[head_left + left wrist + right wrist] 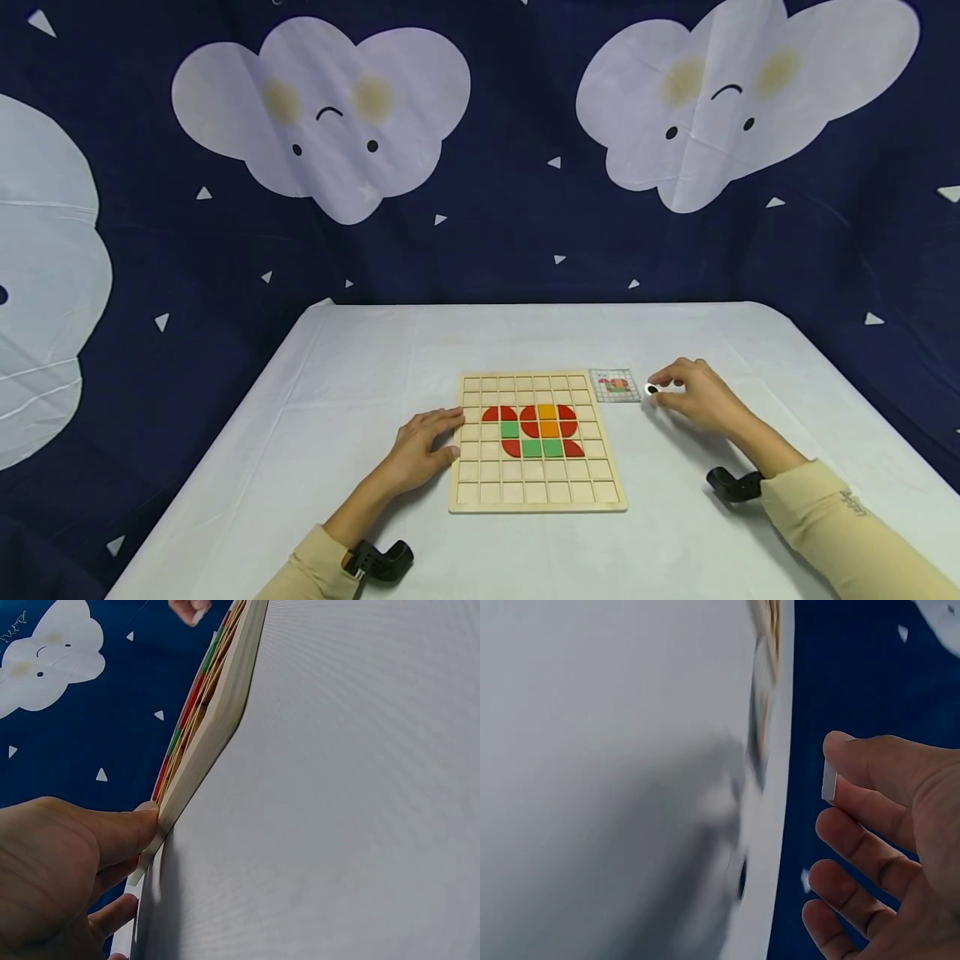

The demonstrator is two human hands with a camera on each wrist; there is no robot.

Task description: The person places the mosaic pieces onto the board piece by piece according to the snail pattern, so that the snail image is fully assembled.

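My left hand [422, 452] rests along the left edge of a wooden grid board [491, 493], fingers spread. In the left wrist view its thumb [124, 834] touches the board's side. Red, green and orange tiles [549, 428] fill several middle cells of the board. My right hand [697, 396], right of the board, pinches a small thin white tile [829, 780] between thumb and forefinger, its other fingers loosely bent. At those fingertips in the head view shows a white piece with a black dot [652, 389].
A small pattern card [615, 386] lies by the board's upper right corner. A blurred dark spot [742, 877] shows on the white cloth in the right wrist view. The white table [390, 350] ends at a dark blue curtain [517, 242] with clouds.
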